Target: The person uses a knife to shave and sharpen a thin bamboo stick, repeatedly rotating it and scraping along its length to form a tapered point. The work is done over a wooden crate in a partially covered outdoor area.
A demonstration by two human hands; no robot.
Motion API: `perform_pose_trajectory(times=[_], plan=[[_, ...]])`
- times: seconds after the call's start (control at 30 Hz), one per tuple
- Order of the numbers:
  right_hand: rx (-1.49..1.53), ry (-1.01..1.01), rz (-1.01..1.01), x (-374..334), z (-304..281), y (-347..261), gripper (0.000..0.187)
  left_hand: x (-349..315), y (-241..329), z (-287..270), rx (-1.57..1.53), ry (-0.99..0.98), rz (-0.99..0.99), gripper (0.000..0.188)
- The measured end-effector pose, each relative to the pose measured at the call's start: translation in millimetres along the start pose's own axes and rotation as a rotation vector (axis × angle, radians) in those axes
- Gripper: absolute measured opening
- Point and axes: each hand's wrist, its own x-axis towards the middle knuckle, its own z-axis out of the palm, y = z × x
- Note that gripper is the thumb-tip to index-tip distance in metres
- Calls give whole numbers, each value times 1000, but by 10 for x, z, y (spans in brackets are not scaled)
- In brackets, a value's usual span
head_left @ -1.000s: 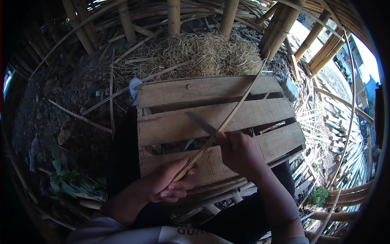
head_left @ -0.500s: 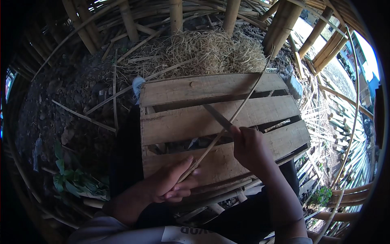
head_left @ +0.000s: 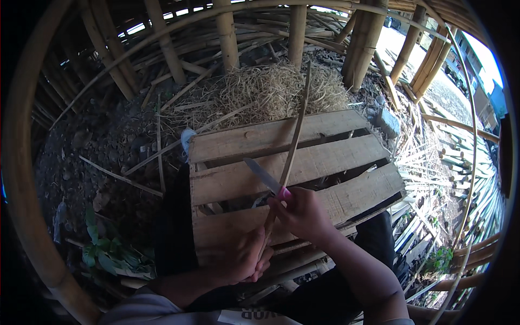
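A long thin bamboo strip (head_left: 295, 138) slants up and away over a slatted wooden crate (head_left: 238, 184). Its near end is gripped in my left hand (head_left: 246, 257), whose fingers wrap round it low at the crate's front. My right hand (head_left: 303, 214) is closed round the pink handle of a knife (head_left: 264, 177). The blade points up and to the left, and lies against or crosses the strip just ahead of my right fingers. Whether the edge bites into the strip I cannot tell.
Curly shavings (head_left: 260, 92) are heaped behind the crate. Upright bamboo posts (head_left: 227, 38) stand beyond. Many cut bamboo poles (head_left: 471, 184) lie at the right, near a pale block (head_left: 388, 122). Green leaves (head_left: 108, 252) lie on the dark ground at the left.
My right hand and the knife have moved toward me and left, nearer my left hand. The strip now stands steeper, its far end swung left. The view has shifted slightly.
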Motion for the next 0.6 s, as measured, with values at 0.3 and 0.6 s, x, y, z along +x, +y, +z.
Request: perform_pose_trajectory(times=[0.3,0.6], plan=[[19,64,-165,17,-381,124,27,92,312,285,754,258,223,45],[65,-310,-371,-173,-960,30,26,-129,1184,382,1767,572,1030,57]])
